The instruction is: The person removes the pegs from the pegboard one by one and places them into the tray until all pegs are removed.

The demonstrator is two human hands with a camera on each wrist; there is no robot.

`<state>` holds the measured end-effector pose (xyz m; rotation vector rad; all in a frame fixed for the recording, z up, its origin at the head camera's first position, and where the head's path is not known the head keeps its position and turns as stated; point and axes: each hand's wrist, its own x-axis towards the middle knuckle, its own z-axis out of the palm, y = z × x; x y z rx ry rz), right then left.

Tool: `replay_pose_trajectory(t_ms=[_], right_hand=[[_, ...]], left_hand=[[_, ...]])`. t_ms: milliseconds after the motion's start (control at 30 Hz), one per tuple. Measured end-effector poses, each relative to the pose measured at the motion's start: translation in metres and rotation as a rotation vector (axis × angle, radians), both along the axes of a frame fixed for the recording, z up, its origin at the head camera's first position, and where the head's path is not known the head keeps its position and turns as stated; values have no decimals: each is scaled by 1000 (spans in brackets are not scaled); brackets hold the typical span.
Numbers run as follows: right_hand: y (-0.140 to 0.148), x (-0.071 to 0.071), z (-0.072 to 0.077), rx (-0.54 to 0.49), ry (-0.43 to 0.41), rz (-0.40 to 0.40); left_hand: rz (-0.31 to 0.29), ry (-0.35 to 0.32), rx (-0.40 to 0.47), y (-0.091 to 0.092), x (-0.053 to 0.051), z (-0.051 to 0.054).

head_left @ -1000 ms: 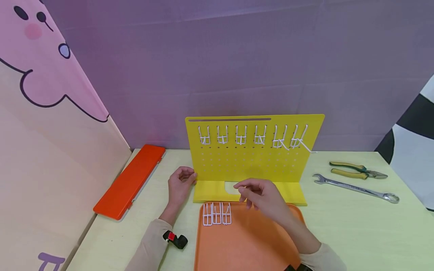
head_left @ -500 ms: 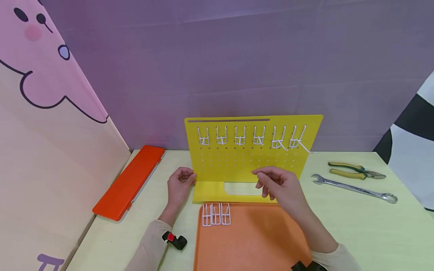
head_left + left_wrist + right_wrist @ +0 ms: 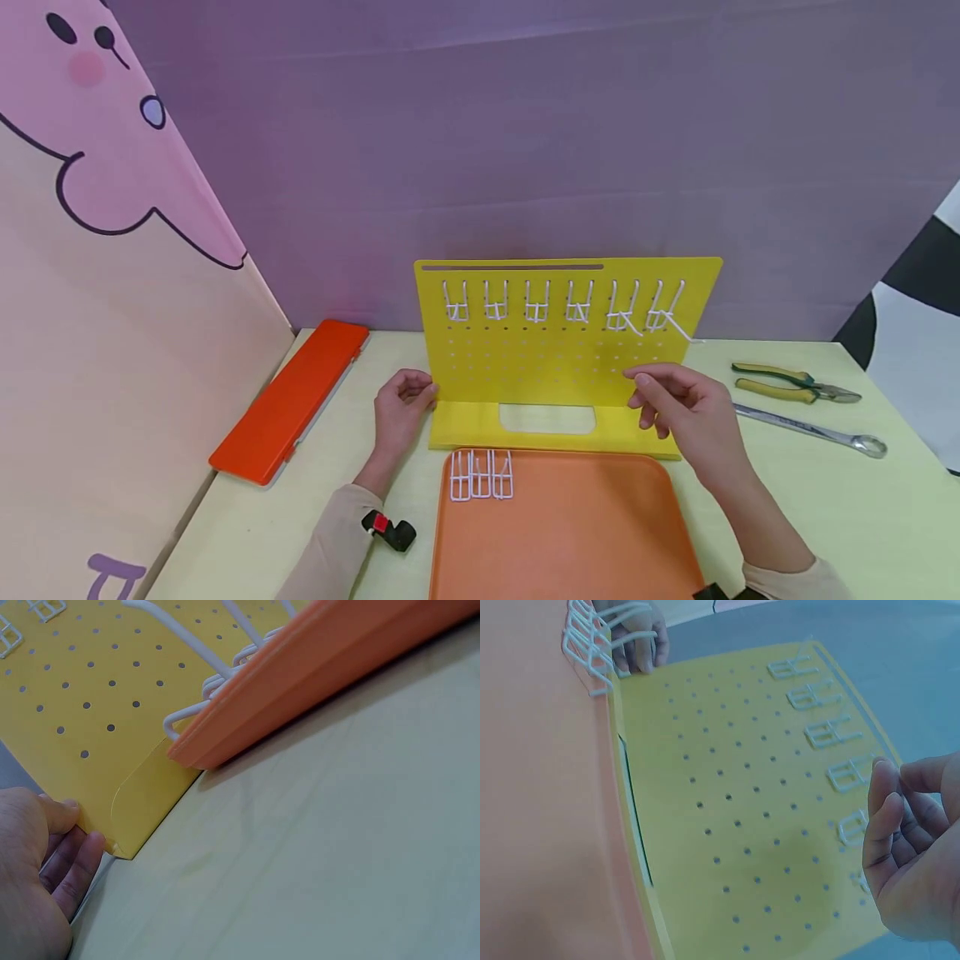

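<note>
Head view: orange tray (image 3: pixel 570 533) nearest, at the near edge of the desk (image 3: pixel 810 500), its near side cut off by the frame. Loose wire hooks (image 3: pixel 481 476), three, side by side in the tray's far-left corner; probably set there to lie close to the board and within easy reach. Right forearm (image 3: pixel 768 521) slants in from the near right, just beside the tray, hiding a strip of desk.

Just beyond the tray, mid-desk: yellow pegboard (image 3: pixel 555 354), upright on its flat foot, screening the middle of the desk's far edge. Left hand (image 3: pixel 401 410) at its left edge, low down; grip pinching that edge, thumb on the front in the left wrist view. Likely there to steady the board, which looks light. Right hand (image 3: pixel 693 417) by the board's lower right; grip loosely curled, thumb and fingertips close together, nothing seen between them. Contact with the board: cannot tell.

Mounted hooks (image 3: pixel 578 313): six, evenly spaced along the board's top, presumably so each has hanging room. Rows of holes below.

Toward the desk's right edge: wrench (image 3: pixel 798 425), left end hidden by the hand; pliers (image 3: pixel 810 385) farther back. Red case (image 3: pixel 300 392) along the left edge, out of the way. Purple backdrop (image 3: pixel 525 150) behind the far edge.
</note>
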<state>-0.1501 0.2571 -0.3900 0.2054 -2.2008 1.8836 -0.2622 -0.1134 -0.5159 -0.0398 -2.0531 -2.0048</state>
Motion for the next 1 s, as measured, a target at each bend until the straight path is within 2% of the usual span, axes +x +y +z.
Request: replay_pose_trajectory(t_ms=[200, 433, 667, 733, 833, 1000], right_hand=[[19, 2, 4, -92, 44, -31], [37, 2, 9, -204, 60, -142], [37, 1, 10, -304, 114, -226], [34, 0, 11, -328, 137, -228], [31, 0, 12, -345, 168, -189], [31, 0, 11, -283, 189, -124]], left_hand=[[5, -8, -17, 1, 0, 0], [3, -2, -19, 1, 0, 0], [7, -9, -17, -1, 1, -2], [6, -10, -16, -1, 1, -2], [4, -9, -7, -1, 0, -2], [6, -6, -14, 0, 0, -3]])
